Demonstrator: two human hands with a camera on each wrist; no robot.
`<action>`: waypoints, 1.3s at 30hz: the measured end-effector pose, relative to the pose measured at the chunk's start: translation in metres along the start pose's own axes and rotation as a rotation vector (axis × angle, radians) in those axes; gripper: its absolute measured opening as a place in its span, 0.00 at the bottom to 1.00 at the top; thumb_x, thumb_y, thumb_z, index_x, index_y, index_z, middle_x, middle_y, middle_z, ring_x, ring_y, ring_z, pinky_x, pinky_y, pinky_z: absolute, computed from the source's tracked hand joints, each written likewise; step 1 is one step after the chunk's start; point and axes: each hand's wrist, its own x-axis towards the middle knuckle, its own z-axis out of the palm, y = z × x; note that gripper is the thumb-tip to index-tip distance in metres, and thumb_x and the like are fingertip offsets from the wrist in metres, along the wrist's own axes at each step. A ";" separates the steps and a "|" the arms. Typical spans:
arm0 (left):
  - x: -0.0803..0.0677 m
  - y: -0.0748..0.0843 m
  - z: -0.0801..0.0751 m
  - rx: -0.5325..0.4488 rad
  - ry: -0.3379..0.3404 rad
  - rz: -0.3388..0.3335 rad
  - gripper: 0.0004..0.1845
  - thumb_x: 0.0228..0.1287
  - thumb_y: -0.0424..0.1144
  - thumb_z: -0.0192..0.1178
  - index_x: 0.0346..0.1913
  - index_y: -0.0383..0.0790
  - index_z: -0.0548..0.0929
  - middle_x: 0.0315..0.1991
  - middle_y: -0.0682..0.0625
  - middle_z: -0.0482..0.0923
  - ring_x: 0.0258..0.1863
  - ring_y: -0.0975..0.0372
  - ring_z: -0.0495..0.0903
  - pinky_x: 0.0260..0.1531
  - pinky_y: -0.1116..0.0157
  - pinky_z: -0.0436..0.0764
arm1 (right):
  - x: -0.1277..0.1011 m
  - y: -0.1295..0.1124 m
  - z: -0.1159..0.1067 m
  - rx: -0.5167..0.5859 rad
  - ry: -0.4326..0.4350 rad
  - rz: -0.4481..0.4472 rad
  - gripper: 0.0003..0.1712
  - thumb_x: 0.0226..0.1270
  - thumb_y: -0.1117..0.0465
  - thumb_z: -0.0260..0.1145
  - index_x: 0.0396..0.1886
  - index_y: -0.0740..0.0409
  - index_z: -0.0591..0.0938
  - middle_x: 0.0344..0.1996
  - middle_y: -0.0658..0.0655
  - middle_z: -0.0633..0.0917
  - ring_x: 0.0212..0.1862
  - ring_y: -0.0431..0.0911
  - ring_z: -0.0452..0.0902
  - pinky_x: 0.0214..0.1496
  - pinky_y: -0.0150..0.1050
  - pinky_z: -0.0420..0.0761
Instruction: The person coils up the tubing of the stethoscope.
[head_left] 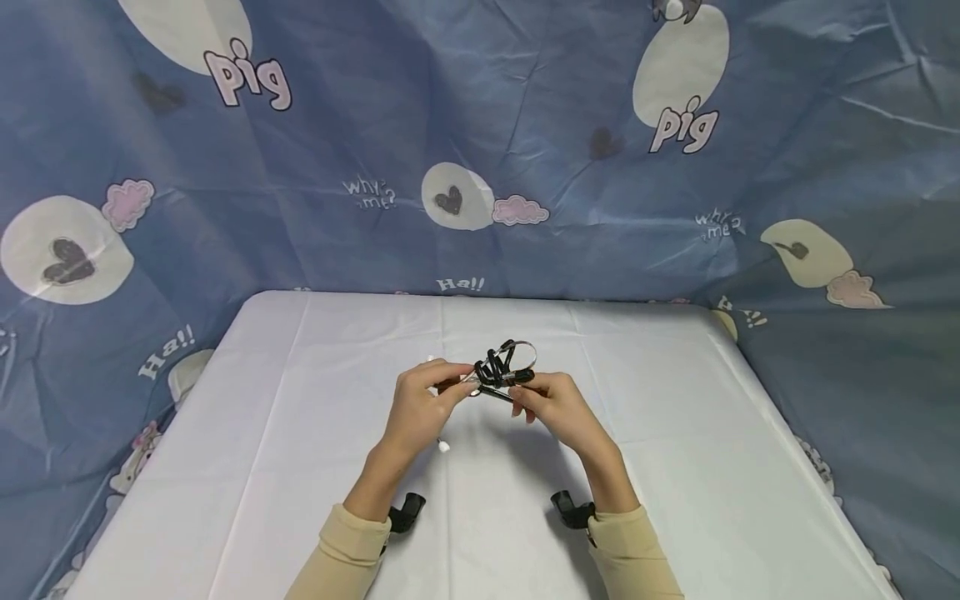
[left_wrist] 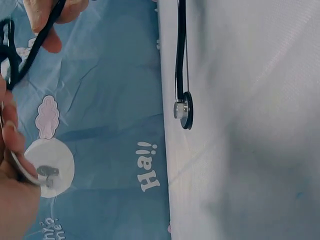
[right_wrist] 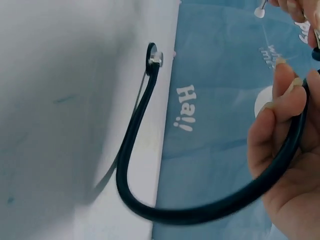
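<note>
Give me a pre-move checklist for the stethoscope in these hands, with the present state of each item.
1. Left hand grips the stethoscope: ok.
2. Right hand grips the black tube: ok, it runs under the curled fingers.
3. Chest piece free of the bundle: ok, it hangs on its tube by the white table.
4. Tube free of kinks: cannot tell, coils overlap in the head view.
5. Metal headband in sight: ok.
</note>
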 end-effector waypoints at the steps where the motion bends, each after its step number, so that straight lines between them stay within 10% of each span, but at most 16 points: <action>1: 0.000 -0.001 -0.001 0.011 0.018 -0.008 0.11 0.56 0.35 0.73 0.42 0.48 0.91 0.24 0.58 0.80 0.27 0.66 0.75 0.30 0.68 0.76 | 0.000 -0.001 0.001 -0.002 -0.004 -0.004 0.11 0.71 0.59 0.65 0.41 0.61 0.88 0.24 0.61 0.86 0.24 0.46 0.77 0.29 0.36 0.79; 27: 0.006 -0.010 -0.015 0.187 0.224 -0.100 0.09 0.53 0.36 0.75 0.39 0.44 0.92 0.27 0.52 0.84 0.25 0.64 0.76 0.28 0.70 0.74 | -0.009 -0.021 0.009 -0.050 -0.164 -0.001 0.17 0.68 0.61 0.66 0.56 0.49 0.85 0.25 0.59 0.85 0.25 0.48 0.79 0.25 0.35 0.78; 39: 0.003 -0.017 -0.011 0.369 0.119 -0.150 0.08 0.57 0.40 0.72 0.40 0.46 0.91 0.25 0.54 0.82 0.24 0.63 0.74 0.29 0.65 0.71 | -0.017 -0.023 -0.008 -0.034 -0.313 -0.013 0.23 0.64 0.69 0.66 0.59 0.57 0.82 0.28 0.56 0.85 0.29 0.48 0.79 0.30 0.32 0.77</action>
